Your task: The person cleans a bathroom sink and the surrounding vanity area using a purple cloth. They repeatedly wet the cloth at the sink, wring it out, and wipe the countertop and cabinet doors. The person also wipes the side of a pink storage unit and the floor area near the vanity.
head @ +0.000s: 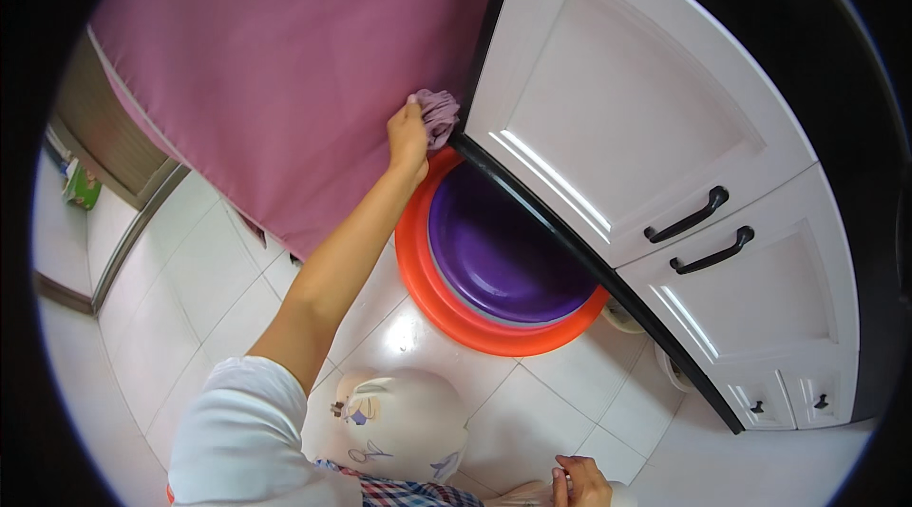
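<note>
My left hand (409,133) reaches far forward and grips a crumpled mauve cloth (437,118). The cloth is at the black edge strip (468,90) of a white cabinet, in front of a large pink fabric cover (306,72); whether it touches either is hard to tell. Below this hand, a purple plastic basin (491,257) sits inside an orange-red basin (456,336) on the floor, both partly hidden under the cabinet. At the bottom edge, my right hand (583,482) is near my body with loosely curled fingers and nothing visible in it.
White cabinet doors with black handles (687,215) fill the right side. Pale bowls (673,368) stand partly beneath the cabinet's lower edge. White tiles (548,393) cover the floor. A wooden frame (114,122) and a green packet (84,186) are at the far left.
</note>
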`<state>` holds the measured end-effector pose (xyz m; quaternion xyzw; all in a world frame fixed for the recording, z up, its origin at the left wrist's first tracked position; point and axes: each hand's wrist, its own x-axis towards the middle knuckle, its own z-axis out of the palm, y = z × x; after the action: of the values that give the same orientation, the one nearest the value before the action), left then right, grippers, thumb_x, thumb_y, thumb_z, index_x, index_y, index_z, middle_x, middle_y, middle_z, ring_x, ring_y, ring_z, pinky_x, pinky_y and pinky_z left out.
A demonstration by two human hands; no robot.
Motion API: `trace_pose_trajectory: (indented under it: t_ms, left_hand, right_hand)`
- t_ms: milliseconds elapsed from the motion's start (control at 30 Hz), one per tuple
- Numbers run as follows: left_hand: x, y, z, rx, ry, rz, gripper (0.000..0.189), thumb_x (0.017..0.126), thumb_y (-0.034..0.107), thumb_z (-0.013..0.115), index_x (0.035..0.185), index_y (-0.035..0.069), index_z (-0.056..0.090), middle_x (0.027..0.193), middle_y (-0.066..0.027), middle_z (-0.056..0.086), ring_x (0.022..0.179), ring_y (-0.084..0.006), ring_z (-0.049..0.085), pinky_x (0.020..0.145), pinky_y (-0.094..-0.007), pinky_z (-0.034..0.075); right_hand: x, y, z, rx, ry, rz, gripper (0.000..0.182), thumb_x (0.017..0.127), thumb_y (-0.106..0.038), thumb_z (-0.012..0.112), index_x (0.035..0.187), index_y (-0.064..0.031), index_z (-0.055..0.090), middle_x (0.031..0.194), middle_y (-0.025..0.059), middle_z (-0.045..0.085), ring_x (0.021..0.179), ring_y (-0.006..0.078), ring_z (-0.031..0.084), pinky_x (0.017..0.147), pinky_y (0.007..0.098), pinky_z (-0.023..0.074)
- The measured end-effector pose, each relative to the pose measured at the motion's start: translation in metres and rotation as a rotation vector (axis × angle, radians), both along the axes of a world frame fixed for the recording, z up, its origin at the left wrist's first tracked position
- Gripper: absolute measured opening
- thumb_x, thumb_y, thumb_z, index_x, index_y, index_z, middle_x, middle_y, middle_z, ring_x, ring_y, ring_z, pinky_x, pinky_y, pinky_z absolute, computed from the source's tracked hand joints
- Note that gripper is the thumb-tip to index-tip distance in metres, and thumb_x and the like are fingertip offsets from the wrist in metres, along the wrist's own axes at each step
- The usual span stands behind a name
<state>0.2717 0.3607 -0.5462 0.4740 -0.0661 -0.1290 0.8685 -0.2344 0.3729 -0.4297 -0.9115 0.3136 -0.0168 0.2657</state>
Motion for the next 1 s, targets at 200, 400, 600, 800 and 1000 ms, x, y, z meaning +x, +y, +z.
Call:
trace_pose_trajectory:
  t_ms: [200, 400, 600, 800, 1000]
  left_hand:
    - [-0.088, 0.062, 0.066, -0.475, 0.439, -0.448, 0.043, 0.099, 0.025, 0.028, 0.126, -0.006, 0.042, 0.121, -0.0224, 0.052, 0.111, -0.0348, 0.054, 0.093, -0.0446, 0.048]
    - [-0.161, 0.075, 0.211, -0.454, 0.654, -0.508, 0.051, 0.097, 0.036, 0.035, 0.126, -0.005, 0.044, 0.120, -0.0240, 0.053, 0.108, -0.0348, 0.055, 0.087, -0.0445, 0.050]
    - [-0.195, 0.092, 0.365, -0.311, 0.601, -0.649, 0.044, 0.092, 0.043, 0.050, 0.107, 0.003, 0.055, 0.108, -0.0202, 0.060, 0.106, -0.0332, 0.056, 0.078, -0.0376, 0.052]
    - [-0.206, 0.012, 0.510, -0.229, 0.689, -0.683, 0.046, 0.094, 0.044, 0.044, 0.112, 0.003, 0.052, 0.107, -0.0186, 0.058, 0.089, -0.0300, 0.061, 0.073, -0.0423, 0.055]
    - [-0.178, -0.113, 0.530, -0.285, 0.792, -0.895, 0.030, 0.096, 0.028, 0.045, 0.118, 0.007, 0.048, 0.116, -0.0124, 0.055, 0.106, -0.0273, 0.055, 0.093, -0.0455, 0.045]
  right_hand:
    - [-0.018, -0.033, -0.029, 0.143, -0.149, 0.064, 0.014, 0.086, -0.008, 0.057, 0.098, -0.0032, 0.063, 0.091, 0.0194, 0.062, 0.080, 0.0351, 0.062, 0.070, 0.0386, 0.0500]
    - [-0.040, -0.059, -0.049, 0.058, -0.102, 0.116, 0.012, 0.080, -0.001, 0.058, 0.091, -0.0046, 0.062, 0.079, 0.0131, 0.060, 0.065, 0.0290, 0.060, 0.058, 0.0358, 0.0488]
    - [-0.043, -0.057, 0.000, -0.027, -0.204, 0.158, 0.014, 0.080, -0.002, 0.059, 0.094, -0.0060, 0.061, 0.075, 0.0119, 0.059, 0.059, 0.0308, 0.059, 0.055, 0.0369, 0.0489]
    - [-0.038, -0.042, 0.199, -0.071, -0.397, -0.111, 0.013, 0.088, -0.009, 0.057, 0.098, -0.0034, 0.063, 0.079, 0.0125, 0.064, 0.063, 0.0240, 0.062, 0.056, 0.0314, 0.0499]
    - [0.051, -0.256, 0.423, 0.158, -0.950, -0.572, 0.018, 0.096, -0.018, 0.049, 0.096, -0.0013, 0.057, 0.069, 0.0014, 0.053, 0.054, 0.0063, 0.046, 0.048, 0.0210, 0.0381]
